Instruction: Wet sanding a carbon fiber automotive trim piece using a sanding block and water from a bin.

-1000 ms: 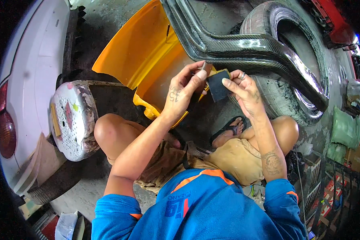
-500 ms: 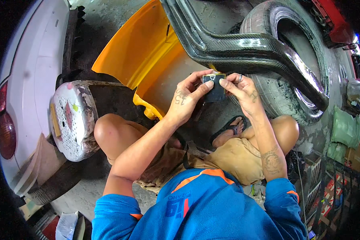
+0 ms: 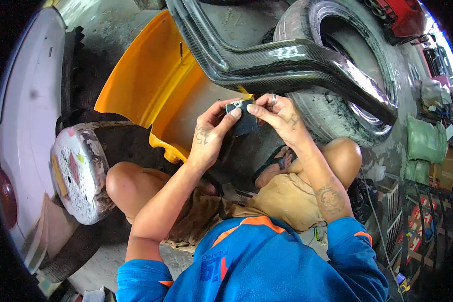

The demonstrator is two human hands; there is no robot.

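Note:
A small, dark, squarish sheet that looks like black sandpaper (image 3: pixel 245 125) is held up between my two hands, with a white printed mark and a yellow edge near its top. My left hand (image 3: pixel 211 127) pinches its left side, thumb in front and fingers behind. At the upper right corner, my right hand (image 3: pixel 281 117) grips it between thumb and fingers, a ring on one finger. Just beyond the hands lies a glossy carbon-fibre car body part (image 3: pixel 287 63), bent in shape. Whatever sits behind the sheet is mostly hidden.
A yellow curved panel (image 3: pixel 136 75) lies ahead to the left. The carbon part rests over a large tyre (image 3: pixel 314 118). A worn, paint-spattered stool (image 3: pixel 78 171) stands by my left knee, beside a white car (image 3: pixel 32 95). Black metal bars (image 3: pixel 405 226) are at right.
The view has shifted, so the surroundings sit further left in it. Both hands keep their hold on the dark sheet, which is now slightly tilted, with more of its yellow edge showing.

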